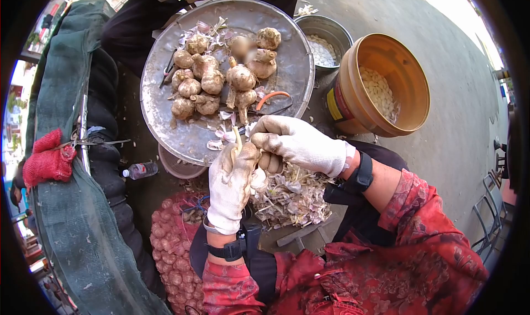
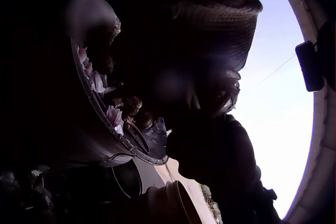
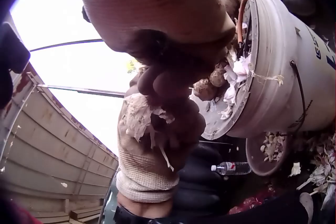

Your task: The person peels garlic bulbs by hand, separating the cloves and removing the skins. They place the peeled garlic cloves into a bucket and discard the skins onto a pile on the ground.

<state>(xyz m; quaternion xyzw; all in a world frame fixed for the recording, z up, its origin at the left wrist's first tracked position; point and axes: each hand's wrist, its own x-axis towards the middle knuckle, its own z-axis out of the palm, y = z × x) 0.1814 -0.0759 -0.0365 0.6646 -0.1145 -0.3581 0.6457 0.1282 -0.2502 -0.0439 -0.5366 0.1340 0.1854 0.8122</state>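
Left hand and right hand, fingers curled, grip garlic, likely light, flaky-skinned, best held round its firm body

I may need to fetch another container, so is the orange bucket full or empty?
Neither: it is partly filled. Pale cloves lie inside the orange bucket, with bare inner wall showing above them.

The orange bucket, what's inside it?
Inside the orange bucket is a heap of pale, peeled garlic cloves. They cover the bottom, so whatever is under them can't be seen.
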